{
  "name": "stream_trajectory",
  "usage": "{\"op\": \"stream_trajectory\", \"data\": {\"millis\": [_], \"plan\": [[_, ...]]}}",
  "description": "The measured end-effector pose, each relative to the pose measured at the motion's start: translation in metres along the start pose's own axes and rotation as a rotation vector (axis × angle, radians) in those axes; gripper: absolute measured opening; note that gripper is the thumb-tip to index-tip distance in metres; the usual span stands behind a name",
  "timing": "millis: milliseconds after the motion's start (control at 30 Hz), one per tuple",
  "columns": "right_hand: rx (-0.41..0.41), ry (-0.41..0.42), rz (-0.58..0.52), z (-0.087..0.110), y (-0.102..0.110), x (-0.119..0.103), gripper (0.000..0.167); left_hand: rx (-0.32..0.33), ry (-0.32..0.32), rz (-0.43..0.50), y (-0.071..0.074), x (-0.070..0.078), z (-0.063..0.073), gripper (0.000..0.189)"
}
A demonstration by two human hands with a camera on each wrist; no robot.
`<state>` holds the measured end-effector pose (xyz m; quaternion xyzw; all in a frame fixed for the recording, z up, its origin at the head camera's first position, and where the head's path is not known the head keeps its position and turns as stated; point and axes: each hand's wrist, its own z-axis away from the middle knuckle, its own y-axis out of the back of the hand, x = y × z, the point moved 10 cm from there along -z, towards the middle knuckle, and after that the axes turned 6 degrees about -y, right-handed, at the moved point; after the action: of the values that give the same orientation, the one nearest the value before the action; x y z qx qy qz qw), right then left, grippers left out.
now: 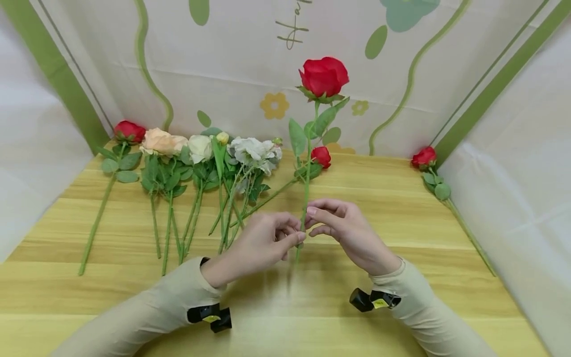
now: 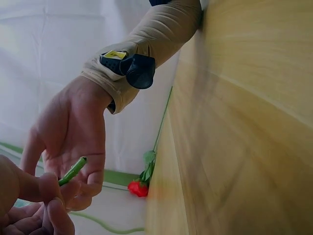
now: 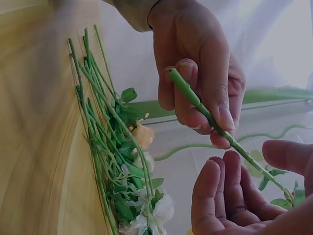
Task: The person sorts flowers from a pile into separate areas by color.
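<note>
A red rose with green leaves stands nearly upright above the table. My left hand pinches its stem low down, between thumb and fingertips. The cut lower end of the stem sticks out past those fingers in both wrist views. Beside the stem, my right hand has its fingers loosely bent and its thumb apart. In the right wrist view the stem passes between that thumb and those fingers, without a visible grip. Behind the held stem, a smaller red rose lies on the table.
Left of the hands, a row of flowers lies on the wooden table: a red rose, peach blooms, a cream rose and white flowers. Another red rose lies along the right edge. A printed cloth hangs behind.
</note>
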<state>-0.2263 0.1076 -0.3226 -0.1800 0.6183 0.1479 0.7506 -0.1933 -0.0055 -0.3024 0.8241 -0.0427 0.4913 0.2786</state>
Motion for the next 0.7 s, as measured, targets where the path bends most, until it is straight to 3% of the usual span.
{"op": "stream_trajectory", "data": {"millis": [367, 700], "plan": [[0.098, 0.111, 0.110, 0.001, 0.009, -0.011, 0.022, -0.110, 0.050, -0.005, -0.018, -0.002, 0.006, 0.004], [0.084, 0.119, 0.198, 0.003, 0.012, -0.011, 0.018, -0.196, 0.074, -0.017, -0.025, -0.008, 0.007, 0.005]]}}
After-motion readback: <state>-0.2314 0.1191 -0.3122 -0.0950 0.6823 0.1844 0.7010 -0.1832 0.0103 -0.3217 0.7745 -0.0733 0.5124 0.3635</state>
